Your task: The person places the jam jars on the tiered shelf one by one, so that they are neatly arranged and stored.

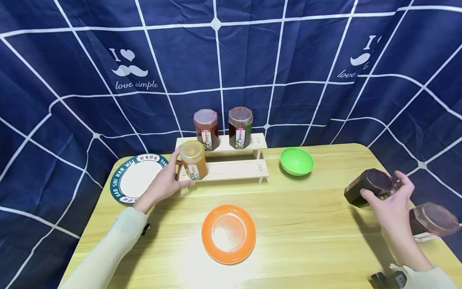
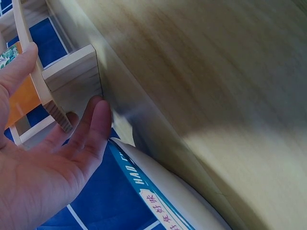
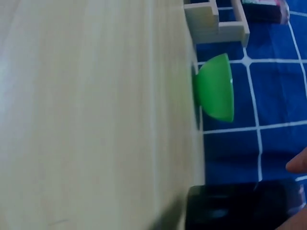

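Head view bright & sharp, w/ white glare on the orange plate [image 1: 228, 233] at bottom centre and curtain lines bowed toward the frame edges. Both wrist views soft w/ motion blur; shadow band across left-wrist table [image 2: 216, 72].

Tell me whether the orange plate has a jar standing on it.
No. In the head view the orange plate lies bare on the table, with every jar elsewhere.
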Demonstrator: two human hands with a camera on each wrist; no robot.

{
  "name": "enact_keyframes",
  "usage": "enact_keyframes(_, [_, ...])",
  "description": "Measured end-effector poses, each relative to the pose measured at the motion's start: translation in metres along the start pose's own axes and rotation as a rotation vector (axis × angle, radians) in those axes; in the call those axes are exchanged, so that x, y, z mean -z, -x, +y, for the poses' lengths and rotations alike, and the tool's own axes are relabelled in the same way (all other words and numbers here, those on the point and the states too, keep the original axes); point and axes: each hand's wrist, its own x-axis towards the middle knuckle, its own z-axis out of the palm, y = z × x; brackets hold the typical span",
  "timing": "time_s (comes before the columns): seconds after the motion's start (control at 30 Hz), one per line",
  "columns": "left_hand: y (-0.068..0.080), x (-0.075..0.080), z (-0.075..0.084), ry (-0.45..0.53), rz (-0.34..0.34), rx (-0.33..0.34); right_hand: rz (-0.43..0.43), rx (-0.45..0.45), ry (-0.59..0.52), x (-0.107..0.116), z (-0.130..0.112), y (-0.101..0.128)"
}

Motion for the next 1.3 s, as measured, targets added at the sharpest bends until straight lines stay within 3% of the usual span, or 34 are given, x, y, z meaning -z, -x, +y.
enact_keyframes(0.1, [0.0, -0.001, 0.0, -0.004, 0.0, -0.002, -0.077, -0.002, -0.085, 0.01, 0.013, -0.004])
enact_keyframes(0.2, [0.0, -0.001, 0.001, -0.008, 0.0, 0.0, -0.157, 0.019, -0.071, 0.019, 0.023, -0.009])
enact_keyframes(0.4, [0.002, 0.0, 0.001, -0.01, 0.001, 0.01, -0.249, 0.043, 0.141, 0.03, 0.029, -0.015])
enact_keyframes(0.53, [0.002, 0.0, 0.001, -0.003, 0.001, -0.002, -0.25, 0.063, 0.351, 0.03, 0.029, -0.017])
enact_keyframes(0.63, [0.002, 0.0, 0.001, -0.002, 0.002, -0.01, -0.243, 0.079, 0.426, 0.025, 0.03, -0.019])
enact_keyframes(0.83, [0.002, -0.001, 0.001, -0.015, 0.006, -0.014, -0.266, 0.102, 0.371, 0.021, 0.036, -0.021])
enact_keyframes(1.0, [0.002, -0.001, 0.002, -0.017, 0.003, -0.017, -0.412, 0.134, 0.183, 0.032, 0.039, -0.024])
enact_keyframes(1.1, [0.002, -0.001, 0.002, -0.02, -0.001, -0.016, -0.452, 0.157, 0.268, 0.037, 0.037, -0.027])
enact_keyframes(1.2, [0.002, 0.0, 0.002, -0.023, -0.006, -0.009, -0.437, 0.191, 0.46, 0.039, 0.034, -0.03])
enact_keyframes(1.3, [0.002, 0.001, 0.002, -0.022, -0.009, -0.002, -0.452, 0.224, 0.52, 0.036, 0.034, -0.031])
